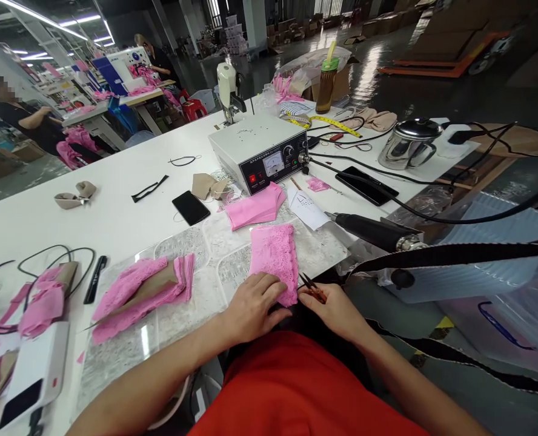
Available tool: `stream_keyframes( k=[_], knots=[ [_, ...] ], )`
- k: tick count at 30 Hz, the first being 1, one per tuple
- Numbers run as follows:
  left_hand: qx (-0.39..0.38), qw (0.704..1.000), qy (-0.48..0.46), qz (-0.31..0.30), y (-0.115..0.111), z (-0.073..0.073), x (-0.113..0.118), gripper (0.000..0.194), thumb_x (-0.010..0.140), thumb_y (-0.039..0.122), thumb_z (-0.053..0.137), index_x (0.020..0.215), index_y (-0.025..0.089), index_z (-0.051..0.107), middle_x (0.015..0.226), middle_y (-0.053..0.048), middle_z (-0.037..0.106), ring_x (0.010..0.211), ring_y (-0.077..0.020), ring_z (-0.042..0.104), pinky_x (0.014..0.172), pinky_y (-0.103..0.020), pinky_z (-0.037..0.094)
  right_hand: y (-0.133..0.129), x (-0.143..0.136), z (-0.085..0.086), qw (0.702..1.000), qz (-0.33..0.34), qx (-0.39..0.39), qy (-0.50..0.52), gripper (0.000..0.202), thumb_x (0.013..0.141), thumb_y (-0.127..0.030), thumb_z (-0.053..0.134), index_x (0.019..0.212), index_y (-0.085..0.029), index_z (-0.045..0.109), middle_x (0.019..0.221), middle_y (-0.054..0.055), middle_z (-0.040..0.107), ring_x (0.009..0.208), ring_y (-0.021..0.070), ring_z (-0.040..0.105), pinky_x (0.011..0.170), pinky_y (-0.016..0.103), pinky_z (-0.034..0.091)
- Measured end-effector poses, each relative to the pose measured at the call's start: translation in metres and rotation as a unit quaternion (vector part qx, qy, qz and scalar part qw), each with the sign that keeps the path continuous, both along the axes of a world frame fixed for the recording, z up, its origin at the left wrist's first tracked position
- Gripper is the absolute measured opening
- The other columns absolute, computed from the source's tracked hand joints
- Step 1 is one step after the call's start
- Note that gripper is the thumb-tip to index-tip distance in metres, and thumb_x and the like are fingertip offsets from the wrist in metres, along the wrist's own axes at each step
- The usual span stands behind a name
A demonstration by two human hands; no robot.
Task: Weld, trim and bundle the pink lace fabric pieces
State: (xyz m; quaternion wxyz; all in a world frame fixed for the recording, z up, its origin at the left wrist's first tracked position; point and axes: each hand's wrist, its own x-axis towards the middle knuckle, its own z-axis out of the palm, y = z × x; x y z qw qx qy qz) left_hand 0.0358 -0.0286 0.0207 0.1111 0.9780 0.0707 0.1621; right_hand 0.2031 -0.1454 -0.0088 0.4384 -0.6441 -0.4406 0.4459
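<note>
A pink lace piece (273, 254) lies near the table's front edge. My left hand (256, 306) rests on its lower left part, fingers bent over the fabric and thumb pointing right. My right hand (335, 309) is closed around small dark scissors (313, 289), whose tips point up and left beside the lace edge. Behind the lace piece is a folded stack of plain pink fabric (256, 208). To the left, a pile of pink lace with a beige piece (144, 293) lies on the marbled mat (196, 321).
A grey control box (260, 148) stands at the table's middle, with a black handheld tool (364, 231) to its right. Two phones (191, 208), a metal mug (409, 143), a bottle (326, 88) and cables surround it. Plastic bins (469, 254) are at right. People work at far left.
</note>
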Motion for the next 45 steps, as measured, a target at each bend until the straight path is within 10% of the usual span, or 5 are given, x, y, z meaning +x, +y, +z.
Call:
stream_keyframes(
  k=[6,14,24,39,45],
  knots=[
    [0.053,0.998,0.037,0.016,-0.007,-0.003,0.001,0.014,0.088,0.023,0.049,0.098,0.016,0.058,0.098,-0.009,0.060,0.085,-0.0204,0.053,0.072,-0.034,0.048,0.003,-0.006,-0.012,0.996,-0.011,0.004,0.084,0.029,0.074,-0.039,0.058,0.082,-0.012,0.066,0.063,-0.001,0.050,0.057,0.0104,0.039,0.056,0.024,0.033],
    [-0.112,0.993,0.023,0.032,0.000,0.008,0.007,0.023,0.091,0.027,0.049,0.091,0.018,0.070,0.091,-0.007,0.064,0.084,-0.0168,0.057,0.075,-0.028,0.049,0.003,-0.014,-0.002,0.998,-0.058,0.025,0.029,0.035,0.070,-0.043,0.063,0.084,-0.011,0.064,0.050,-0.008,0.030,0.049,0.0082,0.028,0.049,0.023,0.024],
    [-0.329,0.942,0.035,0.060,0.009,0.018,0.014,0.026,0.089,0.030,0.054,0.078,0.017,0.073,0.080,-0.006,0.065,0.076,-0.0143,0.060,0.070,-0.023,0.046,0.010,-0.020,-0.002,0.994,-0.084,0.060,0.026,0.029,0.076,-0.039,0.053,0.078,-0.012,0.063,0.053,-0.005,0.038,0.050,0.0088,0.033,0.050,0.023,0.029],
    [-0.261,0.953,0.088,0.129,0.008,0.022,0.017,0.027,0.074,0.041,0.070,0.074,0.014,0.064,0.075,-0.003,0.058,0.070,-0.0151,0.053,0.062,-0.024,0.039,0.019,-0.020,0.001,0.993,-0.081,0.077,0.032,0.028,0.076,-0.040,0.055,0.066,-0.014,0.059,0.055,-0.001,0.053,0.051,0.0107,0.044,0.052,0.023,0.039],
    [-0.359,0.927,0.040,0.104,0.018,0.016,0.017,0.022,0.085,0.026,0.056,0.067,0.015,0.064,0.077,-0.004,0.058,0.072,-0.0133,0.055,0.067,-0.024,0.042,0.022,-0.014,-0.001,0.992,-0.083,0.091,0.030,0.030,0.077,-0.041,0.057,0.080,-0.013,0.067,0.070,0.005,0.068,0.062,0.0156,0.059,0.062,0.027,0.047]
  ],
)
